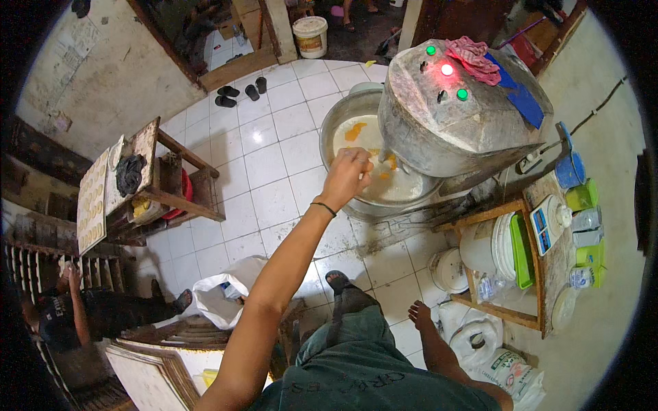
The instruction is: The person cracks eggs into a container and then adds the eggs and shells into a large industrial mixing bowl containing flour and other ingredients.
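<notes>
The bare left arm (284, 284) stretches from seven o'clock toward one, elbow slightly bent. Its wrist (324, 203) leads to the left hand (348, 170), blurred, just off centre toward one, fingers curled inward.

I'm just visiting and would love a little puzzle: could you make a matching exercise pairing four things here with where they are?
Things:
1. Left hand
2. Pinkish-red cloth
3. White-and-blue scale
4. Black cloth

Places:
A. On the wooden stand at right
B. Over the wide metal basin
C. On the table at left
D. On top of the grey metal machine

Right pairs: 1-B, 2-D, 3-A, 4-C.
</notes>
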{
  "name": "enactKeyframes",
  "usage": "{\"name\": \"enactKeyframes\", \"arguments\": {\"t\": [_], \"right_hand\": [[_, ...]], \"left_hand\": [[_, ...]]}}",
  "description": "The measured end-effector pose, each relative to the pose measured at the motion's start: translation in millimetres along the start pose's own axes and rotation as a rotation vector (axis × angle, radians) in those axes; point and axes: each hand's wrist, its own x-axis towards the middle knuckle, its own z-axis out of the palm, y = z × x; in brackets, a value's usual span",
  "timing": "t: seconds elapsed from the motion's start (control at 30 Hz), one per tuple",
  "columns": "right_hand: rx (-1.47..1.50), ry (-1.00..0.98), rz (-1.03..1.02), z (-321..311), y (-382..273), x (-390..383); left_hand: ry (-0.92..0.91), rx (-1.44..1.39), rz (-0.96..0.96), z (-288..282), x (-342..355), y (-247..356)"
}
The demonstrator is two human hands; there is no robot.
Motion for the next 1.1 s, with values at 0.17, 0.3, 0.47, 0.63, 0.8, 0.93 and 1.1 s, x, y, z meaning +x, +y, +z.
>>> {"name": "enactKeyframes", "arguments": {"t": [0.17, 0.3, 0.47, 0.63, 0.8, 0.93, 1.1], "right_hand": [[-0.153, -0.091, 0.084, 43, -4, -14], [-0.308, -0.176, 0.049, 74, -25, -12], [-0.516, -0.274, -0.001, 80, -83, 1], [-0.628, -0.27, -0.107, 133, -139, -2], [-0.887, -0.261, -0.237, 215, -137, -42], [-1.029, -0.761, -0.376, 285, -86, -64], [-1.354, -1.337, -0.672, 390, 63, -274]], "left_hand": [[0.471, -0.546, -0.659, -27, -89, -44], [1.036, -1.098, -1.221, -50, -235, -76], [1.713, -1.367, -1.418, -49, -410, -112], [2.284, -1.09, -1.389, -107, -481, -125], [2.014, -1.033, -1.319, -103, -524, -100], [1.288, -0.864, -1.235, -140, -459, 4], [1.001, -0.386, -1.171, -227, -512, 175]]}}
